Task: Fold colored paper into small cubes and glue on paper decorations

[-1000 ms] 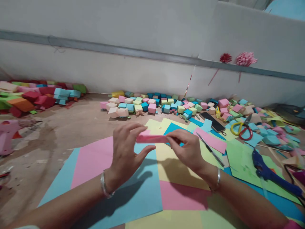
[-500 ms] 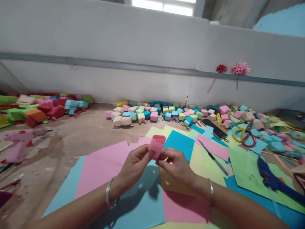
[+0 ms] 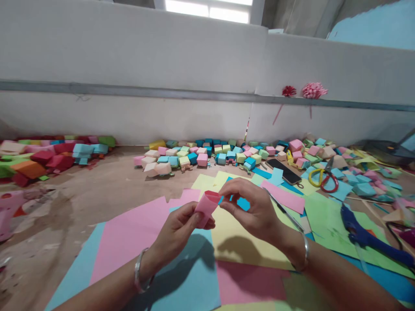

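A small pink paper tube (image 3: 206,209), folded boxlike with its top end open, is held over the sheets in the middle. My left hand (image 3: 183,226) is closed around its lower part, thumb on the near side. At the tube's upper right rim, my right hand (image 3: 251,209) has thumb and forefinger tips drawn close together on the edge, the other fingers curled. Under both hands lie coloured paper sheets: pink (image 3: 136,229), light blue (image 3: 184,268) and yellow (image 3: 256,242).
Folded paper cubes (image 3: 202,160) line the wall. To the right are a phone (image 3: 285,172), scissors (image 3: 324,179), a metal pen-like tool (image 3: 285,211) and a blue glue gun (image 3: 366,237). A pink glue gun (image 3: 9,211) lies left, near red and green paper pieces (image 3: 60,162).
My right hand has moved from the tube's lower side up to its top rim. The tube now tilts to the right in my left hand. The view has turned slightly right.
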{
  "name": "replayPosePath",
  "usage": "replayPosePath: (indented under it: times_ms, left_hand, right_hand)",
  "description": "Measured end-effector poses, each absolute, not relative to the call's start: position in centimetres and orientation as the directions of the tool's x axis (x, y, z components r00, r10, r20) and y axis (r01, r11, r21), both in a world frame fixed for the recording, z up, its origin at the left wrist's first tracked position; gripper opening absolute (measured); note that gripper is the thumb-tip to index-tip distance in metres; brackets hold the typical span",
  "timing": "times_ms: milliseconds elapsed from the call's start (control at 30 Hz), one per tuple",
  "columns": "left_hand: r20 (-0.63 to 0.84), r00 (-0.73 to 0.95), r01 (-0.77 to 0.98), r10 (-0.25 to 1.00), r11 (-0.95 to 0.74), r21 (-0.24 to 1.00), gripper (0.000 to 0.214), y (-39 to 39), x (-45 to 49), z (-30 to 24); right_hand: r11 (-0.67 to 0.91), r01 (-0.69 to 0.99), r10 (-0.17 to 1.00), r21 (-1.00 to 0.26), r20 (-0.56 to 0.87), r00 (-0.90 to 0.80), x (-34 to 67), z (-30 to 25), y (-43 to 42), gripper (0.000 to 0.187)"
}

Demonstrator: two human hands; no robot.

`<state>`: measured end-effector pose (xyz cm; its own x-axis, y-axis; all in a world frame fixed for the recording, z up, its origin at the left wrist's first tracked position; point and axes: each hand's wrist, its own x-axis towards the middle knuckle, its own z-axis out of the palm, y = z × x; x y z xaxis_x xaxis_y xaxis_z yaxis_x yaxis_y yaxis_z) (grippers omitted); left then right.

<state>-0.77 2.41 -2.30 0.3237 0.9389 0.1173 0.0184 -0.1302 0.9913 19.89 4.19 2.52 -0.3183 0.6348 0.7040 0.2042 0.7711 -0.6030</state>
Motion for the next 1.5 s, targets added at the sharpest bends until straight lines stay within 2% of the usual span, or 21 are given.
replayPosePath:
  times_ms: [200, 433, 500, 667, 767, 1000, 1133, 1267, 1500]
  left_hand:
    - [0.023, 0.441, -0.036, 0.897, -0.008, 0.999, 0.027, 2.4, -0.8, -2.0]
    - [0.039, 0.466, -0.021, 0.884, -0.033, 0.999, 0.025, 2.3, -0.6, -1.8]
    - [0.038, 0.464, -0.004, 0.885, -0.041, 0.999, 0.025, 2.3, -0.7, -1.9]
    - [0.024, 0.457, 0.041, 0.889, -0.048, 0.998, 0.026, 2.1, -0.7, -2.0]
    - [0.018, 0.411, 0.1, 0.911, -0.065, 0.993, 0.026, 1.8, -0.4, -1.7]
    - [0.024, 0.306, 0.219, 0.952, -0.095, 0.971, 0.029, 1.7, -0.2, -1.2]
    - [0.026, 0.321, 0.222, 0.947, -0.102, 0.97, 0.029, 1.7, -0.2, -1.3]
    - [-0.018, 0.388, 0.193, 0.921, -0.062, 0.979, 0.024, 1.8, -0.1, -1.2]
    - [-0.1, 0.41, 0.185, 0.906, 0.024, 0.982, 0.021, 2.1, 0.0, -0.8]
  right_hand:
    - [0.78, 0.136, 0.601, -0.61, 0.673, -0.431, 20.6, 3.3, 4.6, 0.002]
    - [0.604, 0.172, 0.756, -0.778, 0.491, -0.434, 20.7, 3.6, 4.6, 0.014]
    - [0.639, 0.192, 0.732, -0.745, 0.512, -0.45, 20.9, 3.4, 4.7, 0.014]
    - [0.787, 0.343, 0.617, -0.513, 0.644, -0.452, 20.9, 2.8, 4.8, 0.019]
    - [0.77, 0.408, 0.635, -0.491, 0.659, -0.404, 20.7, 2.4, 4.7, 0.022]
    - [0.603, 0.337, 0.781, -0.723, 0.45, -0.432, 20.5, 3.0, 4.7, 0.017]
    - [0.546, 0.296, 0.825, -0.784, 0.441, -0.353, 20.3, 2.6, 4.7, 0.021]
    - [0.48, 0.234, 0.856, -0.846, 0.391, -0.339, 20.3, 1.8, 5.2, 0.006]
    - [0.264, 0.113, 0.915, -0.958, 0.212, -0.345, 20.3, 0.8, 6.4, 0.02]
